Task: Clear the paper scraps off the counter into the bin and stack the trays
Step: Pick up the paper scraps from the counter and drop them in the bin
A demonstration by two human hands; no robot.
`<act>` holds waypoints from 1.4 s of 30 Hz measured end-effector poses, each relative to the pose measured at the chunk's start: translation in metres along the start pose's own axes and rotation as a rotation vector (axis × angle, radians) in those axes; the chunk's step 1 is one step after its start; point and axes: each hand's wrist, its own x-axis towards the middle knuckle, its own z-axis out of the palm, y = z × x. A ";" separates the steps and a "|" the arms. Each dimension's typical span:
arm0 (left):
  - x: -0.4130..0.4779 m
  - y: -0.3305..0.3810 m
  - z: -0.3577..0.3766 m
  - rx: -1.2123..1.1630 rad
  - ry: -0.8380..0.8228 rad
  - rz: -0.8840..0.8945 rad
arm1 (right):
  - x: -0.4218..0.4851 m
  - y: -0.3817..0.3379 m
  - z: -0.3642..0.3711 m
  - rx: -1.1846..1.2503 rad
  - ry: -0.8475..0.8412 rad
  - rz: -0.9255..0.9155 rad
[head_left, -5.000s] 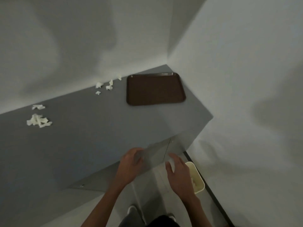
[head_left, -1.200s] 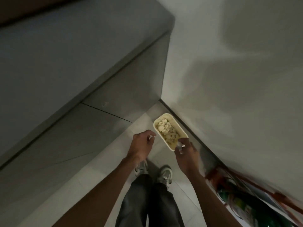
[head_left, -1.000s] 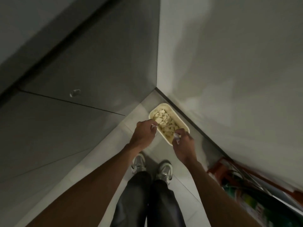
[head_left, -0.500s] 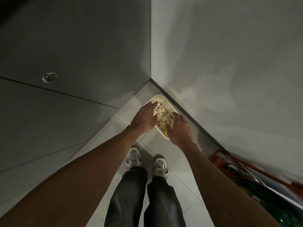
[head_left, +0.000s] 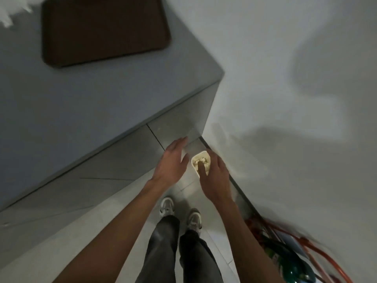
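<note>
Both hands were empty, fingers straight: the left hand (head_left: 172,160) beside the floor bin (head_left: 197,156), the right hand (head_left: 215,177) over it. The bin already held paper scraps (head_left: 202,160). Farther off, on the table (head_left: 91,94), lay a brown tray (head_left: 104,29). Beyond its left end lay blurred white scraps (head_left: 7,18), so clearing looked unfinished.

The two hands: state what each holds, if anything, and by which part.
Nothing: left hand and right hand are open, empty, near the bin.

You see: dark brown tray (head_left: 104,30), plain grey counter (head_left: 98,94), cream bin (head_left: 196,159) of off-white scraps (head_left: 201,160).
</note>
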 end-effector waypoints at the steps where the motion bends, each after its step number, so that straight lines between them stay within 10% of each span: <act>1: -0.013 0.010 -0.022 -0.037 0.039 -0.003 | -0.009 -0.019 -0.011 0.022 0.001 -0.017; 26: -0.178 -0.073 -0.295 -0.178 0.579 -0.212 | -0.064 -0.289 0.009 0.018 -0.053 -0.490; 42: -0.073 -0.176 -0.363 -0.166 0.722 -0.355 | 0.091 -0.384 0.099 -0.087 -0.196 -0.651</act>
